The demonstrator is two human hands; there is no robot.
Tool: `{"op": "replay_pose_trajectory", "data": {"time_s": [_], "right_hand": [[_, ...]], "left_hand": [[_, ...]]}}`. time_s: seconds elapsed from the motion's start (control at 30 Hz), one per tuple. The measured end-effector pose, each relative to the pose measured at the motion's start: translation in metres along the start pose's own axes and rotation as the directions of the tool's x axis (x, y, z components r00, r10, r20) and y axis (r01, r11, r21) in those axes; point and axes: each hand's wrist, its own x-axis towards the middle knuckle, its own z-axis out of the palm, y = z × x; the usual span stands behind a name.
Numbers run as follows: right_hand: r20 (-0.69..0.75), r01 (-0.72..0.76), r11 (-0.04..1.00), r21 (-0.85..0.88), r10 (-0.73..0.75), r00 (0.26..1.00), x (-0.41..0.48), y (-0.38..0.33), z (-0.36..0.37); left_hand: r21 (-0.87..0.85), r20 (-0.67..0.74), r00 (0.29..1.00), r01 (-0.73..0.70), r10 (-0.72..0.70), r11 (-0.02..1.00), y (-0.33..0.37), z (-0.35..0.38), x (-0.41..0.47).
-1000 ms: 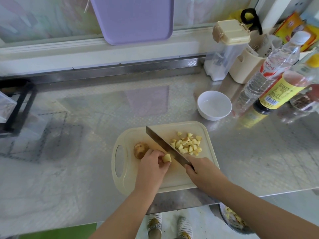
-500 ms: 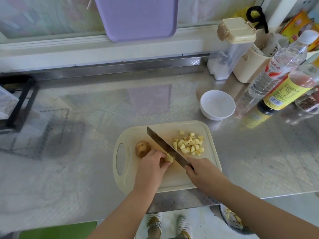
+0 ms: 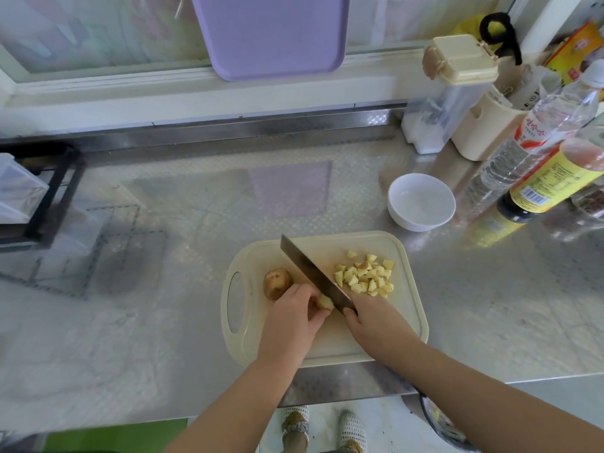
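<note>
Flat steel knife halves pale, lumpy potato piece.

Soft, bright daylight falls from the window behind the cutting board; the counter left of the board is washed in glare. The knife on the board reads dark, the potato piece beside it soft; bottles right of the board bend with lens distortion.

The left hand holds a small potato piece on the cutting board. The right hand grips the knife, blade against the piece, diced cubes just beside.
</note>
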Motion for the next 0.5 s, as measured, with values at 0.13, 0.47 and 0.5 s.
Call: {"op": "replay_pose_trajectory", "data": {"time_s": [0.13,0.47,0.5], "right_hand": [[-0.041,-0.07,0.996,0.063,0.073,0.997,-0.006,0.01,-0.005],[-0.011,-0.049,0.995,0.084,0.05,0.999,-0.022,0.015,-0.01],[-0.002,-0.05,0.995,0.085,0.051,0.999,-0.023,0.015,-0.009]], "left_hand": [[0.093,0.05,0.999,0.001,-0.006,0.996,-0.001,-0.002,-0.004],[0.071,0.106,0.981,0.158,-0.165,0.985,0.007,-0.007,-0.004],[0.055,0.105,0.975,0.189,-0.194,0.98,0.008,-0.006,-0.004]]}}
